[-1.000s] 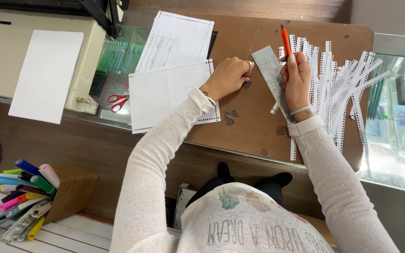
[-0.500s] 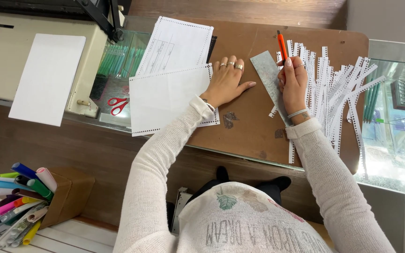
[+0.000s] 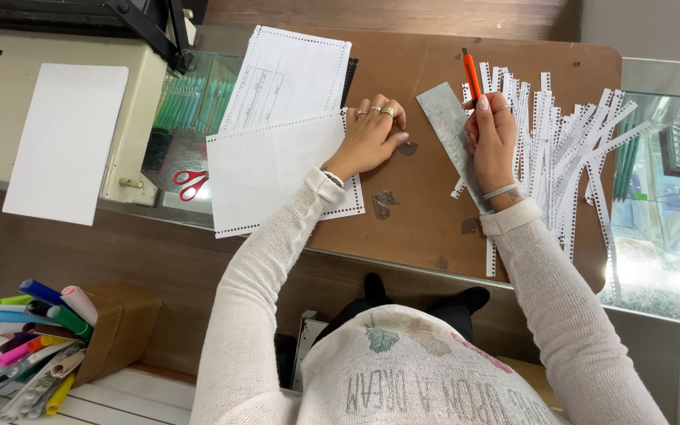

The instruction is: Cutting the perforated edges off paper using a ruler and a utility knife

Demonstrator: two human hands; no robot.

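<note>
My left hand [image 3: 370, 135], with rings on its fingers, lies flat and spread on the right edge of a white sheet with perforated borders [image 3: 273, 169]. My right hand [image 3: 491, 145] grips an orange utility knife [image 3: 471, 72] that points away from me. This hand rests on a grey metal ruler [image 3: 444, 118] lying on the brown cutting board [image 3: 419, 212]. A narrow perforated paper strip [image 3: 460, 189] pokes out from under the ruler. A second printed sheet [image 3: 289, 75] lies behind the first.
Several cut perforated strips [image 3: 564, 149] are heaped right of my right hand. Red scissors [image 3: 190, 182] lie under the glass tabletop at left. A white sheet [image 3: 68, 142] rests on a beige machine. A box of markers [image 3: 37, 334] stands at lower left.
My left hand has drawn back from the ruler's edge and flattened onto the white sheet. My right hand with the knife has stayed on the ruler.
</note>
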